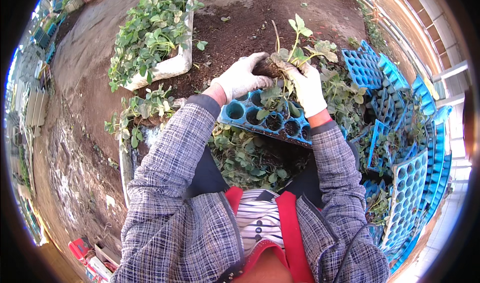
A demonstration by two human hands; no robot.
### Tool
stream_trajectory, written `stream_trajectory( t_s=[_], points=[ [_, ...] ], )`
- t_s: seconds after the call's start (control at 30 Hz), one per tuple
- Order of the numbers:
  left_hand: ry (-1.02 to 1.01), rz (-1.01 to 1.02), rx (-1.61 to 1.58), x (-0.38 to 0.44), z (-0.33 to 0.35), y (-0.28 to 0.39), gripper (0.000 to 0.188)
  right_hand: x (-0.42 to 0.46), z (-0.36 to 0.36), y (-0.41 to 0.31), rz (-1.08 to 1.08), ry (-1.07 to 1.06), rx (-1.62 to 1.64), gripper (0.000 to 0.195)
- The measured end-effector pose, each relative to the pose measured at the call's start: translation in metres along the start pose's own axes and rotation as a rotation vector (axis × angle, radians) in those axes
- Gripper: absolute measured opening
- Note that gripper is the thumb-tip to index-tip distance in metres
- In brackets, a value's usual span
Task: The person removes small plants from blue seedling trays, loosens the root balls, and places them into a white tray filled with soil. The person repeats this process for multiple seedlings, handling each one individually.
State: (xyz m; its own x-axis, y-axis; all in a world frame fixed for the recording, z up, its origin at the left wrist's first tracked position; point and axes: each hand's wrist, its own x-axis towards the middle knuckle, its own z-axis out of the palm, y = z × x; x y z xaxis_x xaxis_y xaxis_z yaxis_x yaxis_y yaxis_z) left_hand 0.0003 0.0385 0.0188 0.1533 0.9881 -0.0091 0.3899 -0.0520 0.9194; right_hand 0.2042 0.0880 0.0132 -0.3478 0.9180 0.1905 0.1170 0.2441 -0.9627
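Note:
My left hand (243, 77), in a white glove, grips the dark soil root plug (267, 68) of a leafy seedling, which looks like a strawberry plant (299, 30). The plug lies roughly sideways. My right hand (307, 88), also gloved, pinches the plant at the base of its stems; leaves partly cover those fingers. Below both hands a blue plastic cell tray (245, 106) sits tilted near my knees. Several of its cells show dark soil inside, and drooping leaves (270, 97) hide others.
A white foam box (185, 56) full of green seedlings (150, 32) stands at the far left. Blue cell trays (407, 193) are heaped on the right among wilted plants. More leafy plants (243, 159) lie between my legs. Loose dark soil (232, 32) covers the ground ahead.

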Motion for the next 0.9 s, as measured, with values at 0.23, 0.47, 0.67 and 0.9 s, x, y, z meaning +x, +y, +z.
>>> stream_trajectory(
  t_s=[0.23, 0.47, 0.67, 0.9],
  points=[
    [0.293, 0.089, -0.2, -0.012, 0.047, 0.012, 0.065, -0.049, -0.017, -0.02, 0.216, 0.219, 0.45, 0.027],
    [0.577, 0.35, 0.182, -0.031, 0.075, 0.035, 0.066, -0.066, -0.011, -0.037, 0.135, 0.039, 0.497, 0.041],
    [0.521, 0.382, 0.131, -0.034, 0.083, 0.047, 0.065, -0.066, -0.022, -0.042, -0.178, 0.04, 0.265, 0.032],
    [0.053, 0.162, -0.769, -0.021, 0.062, 0.027, 0.061, -0.062, -0.034, -0.044, -0.031, 0.088, 0.161, 0.031]
  ],
)
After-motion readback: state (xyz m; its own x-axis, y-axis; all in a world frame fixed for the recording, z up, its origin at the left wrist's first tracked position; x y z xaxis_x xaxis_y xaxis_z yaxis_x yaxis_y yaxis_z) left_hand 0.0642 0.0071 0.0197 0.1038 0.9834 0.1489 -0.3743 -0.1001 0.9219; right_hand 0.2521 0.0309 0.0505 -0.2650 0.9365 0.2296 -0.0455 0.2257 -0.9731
